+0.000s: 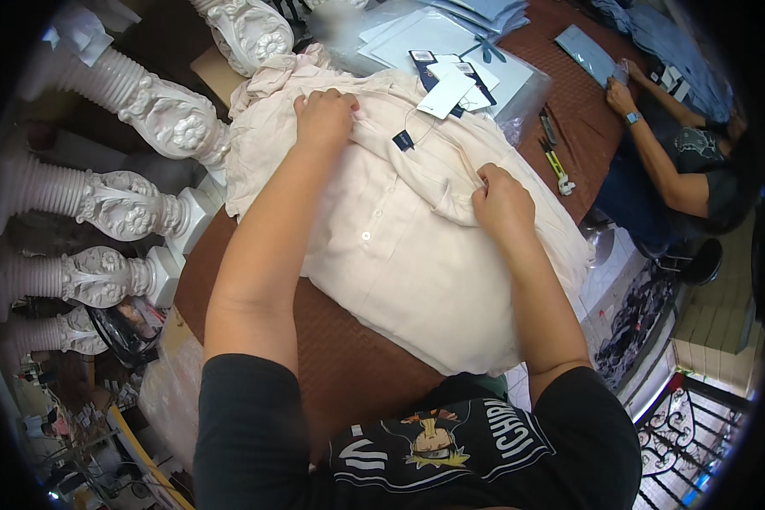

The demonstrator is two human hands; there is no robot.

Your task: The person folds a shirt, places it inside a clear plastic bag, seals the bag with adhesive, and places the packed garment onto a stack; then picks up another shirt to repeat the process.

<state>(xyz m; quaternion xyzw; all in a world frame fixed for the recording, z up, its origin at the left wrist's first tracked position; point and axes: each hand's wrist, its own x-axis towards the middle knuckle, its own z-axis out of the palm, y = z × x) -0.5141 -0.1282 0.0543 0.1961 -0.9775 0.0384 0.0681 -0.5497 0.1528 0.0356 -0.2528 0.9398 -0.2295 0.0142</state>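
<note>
A cream button-up shirt (399, 263) lies spread over the table, its lower part hanging over the near edge. Small pale buttons run down its front. My left hand (325, 119) is closed on the cloth at the upper left, near the collar; its fingertips are partly hidden. With my right hand (503, 200) I pinch a folded edge of the shirt on the right side. Between my hands a small dark label (402, 140) hangs on a thin string. White and navy hang tags (447, 92) lie just beyond the collar.
Clear plastic bags with folded light-blue garments (493, 21) lie at the far side. A yellow utility knife (557, 166) rests on the brown table cover (582, 127). Ornate white balusters (157, 119) stand along the left. At the right, another person (684, 166) handles a blue package (585, 53).
</note>
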